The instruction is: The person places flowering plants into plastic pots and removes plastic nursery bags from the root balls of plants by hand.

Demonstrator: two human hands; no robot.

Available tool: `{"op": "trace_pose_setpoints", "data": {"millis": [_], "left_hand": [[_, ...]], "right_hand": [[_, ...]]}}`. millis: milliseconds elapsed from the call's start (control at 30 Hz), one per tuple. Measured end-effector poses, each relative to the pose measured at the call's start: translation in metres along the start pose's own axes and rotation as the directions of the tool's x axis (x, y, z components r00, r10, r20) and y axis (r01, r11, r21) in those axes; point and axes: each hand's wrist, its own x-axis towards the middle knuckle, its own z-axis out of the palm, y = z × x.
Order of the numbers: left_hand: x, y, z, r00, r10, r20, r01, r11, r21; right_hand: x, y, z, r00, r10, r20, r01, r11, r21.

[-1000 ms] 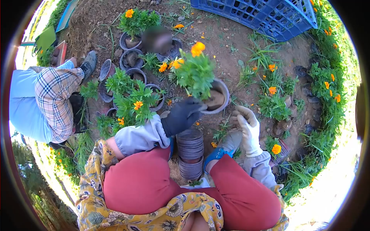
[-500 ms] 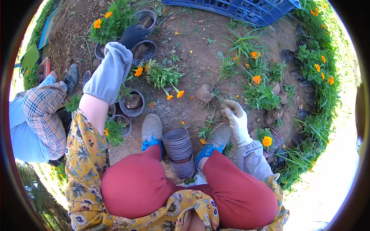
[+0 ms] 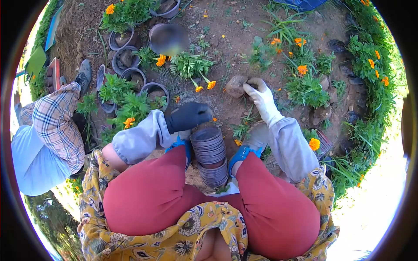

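Observation:
My right hand, in a pale glove, has its thumb and fingers closed on the edge of a round soil root ball. Green leaves and stems lie on the ground just below it. My left hand, in a black glove, is curled closed above the left shoe, close to a tall stack of black plastic pots between my feet. Its fingers hide whatever may be inside. Cut marigolds with orange blooms lie on the soil ahead.
Soil-filled pots and potted marigolds stand at the left. Another person's plaid-clad leg is at far left. More marigolds grow at the right. A blue crate shows at the top edge.
My left hand has come back from the pots at upper left to beside the pot stack. My right hand has moved up to the root ball and taken hold of it. The view has shifted.

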Motion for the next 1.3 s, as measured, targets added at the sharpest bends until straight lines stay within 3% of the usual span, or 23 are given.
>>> {"op": "trace_pose_setpoints", "data": {"millis": [100, 167, 267, 367, 467, 633, 833, 933, 1067, 1167, 1267, 1300], "left_hand": [[-0.011, -0.024, 0.034, 0.991, -0.076, 0.11, 0.083, 0.994, -0.064], [-0.014, -0.025, 0.045, 0.991, -0.063, 0.121, 0.082, 0.984, -0.158], [-0.012, -0.025, 0.05, 0.982, -0.094, 0.163, 0.115, 0.985, -0.126], [-0.003, -0.021, 0.055, 0.991, -0.101, 0.086, 0.092, 0.991, 0.1], [0.005, -0.031, 0.067, 0.995, -0.069, 0.074, 0.059, 0.989, 0.133], [0.005, -0.031, 0.071, 0.998, -0.056, 0.023, 0.053, 0.991, 0.121], [-0.001, -0.03, 0.079, 0.994, -0.024, -0.103, 0.033, 0.995, 0.092], [-0.004, -0.025, 0.08, 0.991, -0.051, -0.125, 0.06, 0.996, 0.065], [-0.003, -0.035, 0.088, 0.978, -0.094, -0.188, 0.116, 0.987, 0.111], [-0.002, -0.062, 0.096, 0.874, 0.321, -0.366, -0.118, 0.868, 0.482], [0.006, -0.076, 0.075, 0.941, 0.13, -0.311, 0.05, 0.86, 0.508], [0.006, -0.077, 0.076, 0.9, 0.274, -0.338, -0.05, 0.837, 0.544]], "right_hand": [[-0.009, -0.006, 0.003, 0.992, 0.127, 0.025, -0.129, 0.984, 0.125], [-0.008, 0.0, 0.004, 0.996, 0.09, 0.009, -0.09, 0.984, 0.154], [-0.009, 0.006, 0.009, 0.998, 0.053, -0.029, -0.048, 0.986, 0.159], [-0.017, 0.001, 0.012, 0.998, 0.069, -0.012, -0.066, 0.983, 0.172], [-0.02, 0.0, 0.011, 0.995, 0.095, 0.018, -0.096, 0.983, 0.156], [-0.019, -0.001, 0.008, 0.991, 0.129, 0.02, -0.13, 0.966, 0.222], [-0.009, -0.003, 0.015, 0.993, 0.068, -0.096, -0.04, 0.964, 0.262], [-0.007, -0.017, 0.012, 0.997, 0.034, 0.07, -0.053, 0.955, 0.291], [-0.012, 0.01, 0.025, 0.993, -0.017, 0.119, -0.024, 0.942, 0.334], [-0.01, 0.02, 0.029, 0.992, -0.039, 0.122, -0.011, 0.923, 0.386], [-0.017, 0.009, 0.026, 0.994, 0.033, 0.102, -0.069, 0.924, 0.375], [-0.021, 0.003, 0.023, 0.997, 0.057, 0.049, -0.071, 0.93, 0.36]]}}
